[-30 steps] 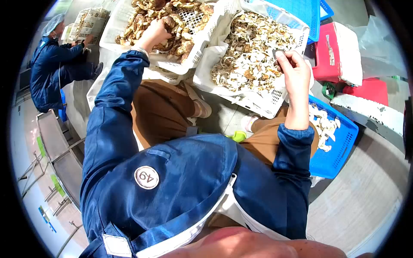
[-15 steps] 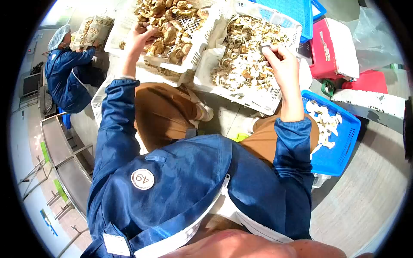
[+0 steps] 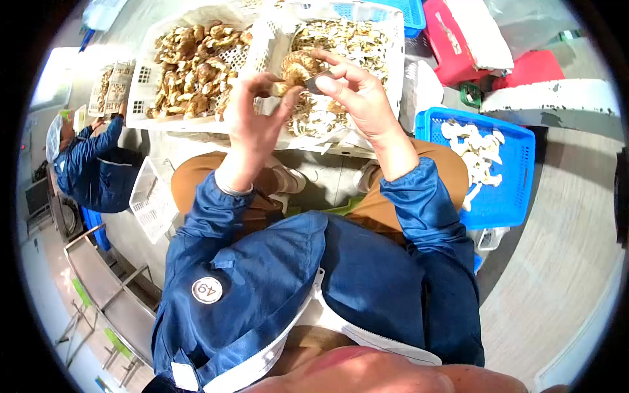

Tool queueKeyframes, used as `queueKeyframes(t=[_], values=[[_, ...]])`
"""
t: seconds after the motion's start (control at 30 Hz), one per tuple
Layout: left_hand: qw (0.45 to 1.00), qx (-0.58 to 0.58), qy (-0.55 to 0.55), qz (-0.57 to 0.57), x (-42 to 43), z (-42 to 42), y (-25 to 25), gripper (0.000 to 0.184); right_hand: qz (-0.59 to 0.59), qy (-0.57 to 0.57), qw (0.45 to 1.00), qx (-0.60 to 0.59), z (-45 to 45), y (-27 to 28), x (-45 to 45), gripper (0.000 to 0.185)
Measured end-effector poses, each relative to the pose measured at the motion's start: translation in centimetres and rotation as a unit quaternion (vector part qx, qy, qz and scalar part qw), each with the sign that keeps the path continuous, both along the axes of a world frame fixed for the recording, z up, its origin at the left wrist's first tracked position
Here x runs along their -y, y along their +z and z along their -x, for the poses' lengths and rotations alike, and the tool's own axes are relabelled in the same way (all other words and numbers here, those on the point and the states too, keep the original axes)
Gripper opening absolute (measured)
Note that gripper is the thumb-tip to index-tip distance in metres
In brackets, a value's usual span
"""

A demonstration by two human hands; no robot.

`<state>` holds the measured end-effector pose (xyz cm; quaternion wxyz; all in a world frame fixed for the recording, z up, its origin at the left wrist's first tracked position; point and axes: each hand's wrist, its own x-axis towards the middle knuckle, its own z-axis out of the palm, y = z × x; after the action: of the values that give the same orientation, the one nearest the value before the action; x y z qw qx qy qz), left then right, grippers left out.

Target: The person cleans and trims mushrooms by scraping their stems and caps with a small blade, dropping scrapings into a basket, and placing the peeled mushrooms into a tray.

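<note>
My left hand [image 3: 252, 121] pinches the pale stem end of a brown mushroom [image 3: 299, 67], held above the front of the crates. Close on its right, my right hand [image 3: 363, 101] grips a small dark blade [image 3: 316, 83] between thumb and fingers, its tip near the mushroom. Brown mushrooms [image 3: 196, 75] fill much of the white crate on the left. Behind and below my hands, the lined crate on the right holds pale and brown trimmings [image 3: 347, 39]. Sliced white mushroom pieces [image 3: 477, 154] lie in the blue basket [image 3: 517, 177] at my right.
A co-worker in blue [image 3: 98, 167] sits at the far left beside stacked crates [image 3: 118, 85]. An empty white basket [image 3: 154, 203] stands left of my knee. Red containers [image 3: 452, 42] and a white beam [image 3: 557, 98] are at the upper right.
My left hand has come up from the mushroom crate with a mushroom, moving right. My right hand has shifted left with the blade, and both hands now meet at the mushroom.
</note>
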<state>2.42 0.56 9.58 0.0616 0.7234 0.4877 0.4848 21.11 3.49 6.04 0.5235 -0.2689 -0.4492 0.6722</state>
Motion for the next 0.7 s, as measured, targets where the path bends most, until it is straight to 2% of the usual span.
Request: queueKeyframes(t=[0.07,0.17,0.23,0.27,0.3,0.33,0.37,0.4,0.43,0.47,0.5,0.53,0.57,0.6,0.63,0.7], values=[[0.998,-0.059,-0.008,-0.020,0.2,-1.2,0.1,0.047,-0.011,-0.022,0.999,0.029,-0.4,-0.5,-0.1,0.015],[0.994,-0.006,-0.106,0.005,0.3,-1.8,-0.2,0.058,0.061,-0.034,0.997,-0.026,-0.3,-0.9,-0.3,0.013],[0.992,0.033,-0.116,0.048,0.4,-0.7,-0.6,0.062,0.052,-0.024,0.998,-0.024,-0.6,-0.9,-0.7,0.013],[0.984,0.099,-0.104,0.101,0.3,-0.4,-0.6,0.061,0.080,-0.006,0.996,-0.025,-0.8,-0.7,-0.5,0.013],[0.961,0.198,-0.115,0.153,-0.2,-0.2,-1.0,0.062,0.109,0.013,0.994,-0.026,-1.1,-0.3,-0.4,0.014],[0.922,0.268,-0.142,0.241,-0.7,0.0,-1.0,0.062,0.141,0.040,0.988,-0.038,-1.4,0.6,-0.2,0.014],[0.868,0.336,-0.164,0.326,-1.1,0.2,-0.5,0.063,0.124,0.049,0.991,-0.021,-1.4,0.5,-0.3,0.014],[0.754,0.401,-0.202,0.479,-0.9,0.7,0.6,0.061,0.109,0.059,0.992,-0.003,-1.3,0.2,-0.4,0.014],[0.668,0.482,-0.223,0.522,-0.7,1.0,0.0,0.055,0.095,0.070,0.993,0.013,-1.3,-0.1,-0.4,0.015],[0.679,0.465,-0.213,0.527,-0.9,1.5,-1.2,0.053,0.058,0.057,0.995,0.057,-1.1,-0.5,-0.5,0.015],[0.690,0.446,-0.203,0.533,-0.8,2.0,-2.2,0.051,0.091,0.067,0.992,0.056,-1.1,-0.7,-0.4,0.015],[0.693,0.474,-0.186,0.511,-0.8,1.0,-1.6,0.049,0.052,0.055,0.993,0.095,-1.3,-0.8,-0.6,0.015],[0.671,0.484,-0.186,0.530,-0.9,1.9,-2.5,0.049,0.011,0.043,0.990,0.133,-1.5,-1.0,-0.9,0.015],[0.648,0.518,-0.214,0.515,-0.8,2.2,-3.2,0.050,-0.002,-0.044,0.990,0.135,-1.5,-0.9,-0.7,0.012],[0.624,0.551,-0.241,0.499,-0.6,2.4,-3.6,0.050,0.003,-0.079,0.989,0.128,-2.1,-0.8,-1.2,0.020],[0.622,0.565,-0.223,0.495,-0.5,2.5,-3.7,0.049,0.038,-0.116,0.987,0.102,-3.5,-1.0,-1.9,0.014]])
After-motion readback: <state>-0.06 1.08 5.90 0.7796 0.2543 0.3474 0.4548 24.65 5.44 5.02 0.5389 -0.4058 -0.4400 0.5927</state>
